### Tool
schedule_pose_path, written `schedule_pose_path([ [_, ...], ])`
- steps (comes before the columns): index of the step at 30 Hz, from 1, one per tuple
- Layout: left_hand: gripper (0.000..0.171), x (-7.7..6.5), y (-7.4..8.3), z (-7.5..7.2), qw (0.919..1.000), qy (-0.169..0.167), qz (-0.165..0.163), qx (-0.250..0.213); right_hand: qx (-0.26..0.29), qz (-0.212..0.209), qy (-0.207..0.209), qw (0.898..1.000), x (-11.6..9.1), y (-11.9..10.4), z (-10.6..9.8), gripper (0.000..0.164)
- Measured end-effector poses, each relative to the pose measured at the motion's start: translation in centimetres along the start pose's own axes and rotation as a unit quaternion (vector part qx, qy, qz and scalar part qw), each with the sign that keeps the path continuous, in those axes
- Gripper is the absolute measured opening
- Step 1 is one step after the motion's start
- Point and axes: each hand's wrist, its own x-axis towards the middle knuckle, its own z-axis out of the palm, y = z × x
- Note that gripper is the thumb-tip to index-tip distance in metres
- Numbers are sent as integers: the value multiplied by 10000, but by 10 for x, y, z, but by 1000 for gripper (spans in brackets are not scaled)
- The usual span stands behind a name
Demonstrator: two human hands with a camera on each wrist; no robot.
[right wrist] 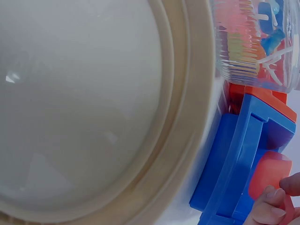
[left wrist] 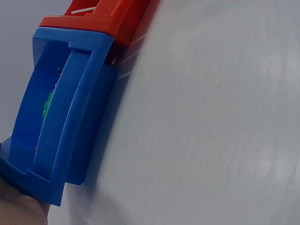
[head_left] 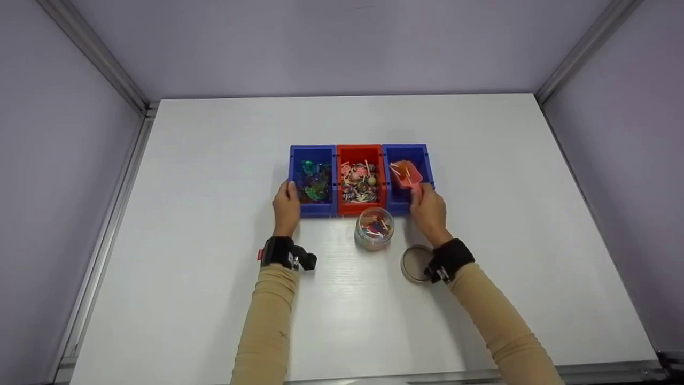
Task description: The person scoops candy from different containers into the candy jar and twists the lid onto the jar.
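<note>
A pink scoop (right wrist: 269, 174), carrying orange candies with white sticks (head_left: 402, 170), tilts inside the right blue bin (head_left: 399, 207), nearer the table's far edge than its near one. The right hand (head_left: 430, 213) curls its fingers round the scoop's handle. Left of that bin adjoin a red bin (head_left: 359, 209) of lollipops and the left blue bin (head_left: 318, 210), whose near-left corner the left hand (head_left: 287, 208) grips between thumb and fingers. A part-filled clear jar (head_left: 368, 241) stands just before the red bin; a round lid (head_left: 414, 263) lies nearer the table's (head_left: 342, 321) near edge.
</note>
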Motion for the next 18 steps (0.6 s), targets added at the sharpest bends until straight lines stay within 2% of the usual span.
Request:
schedule_pose_path([
  [9,45,-1,-1,-2,10000,-46,63,-48,-146,26,-149,9998,-3,3,-9,30],
  [18,44,0,-2,1,10000,-18,28,-91,-90,-284,-195,9994,-6,5,-23,28],
])
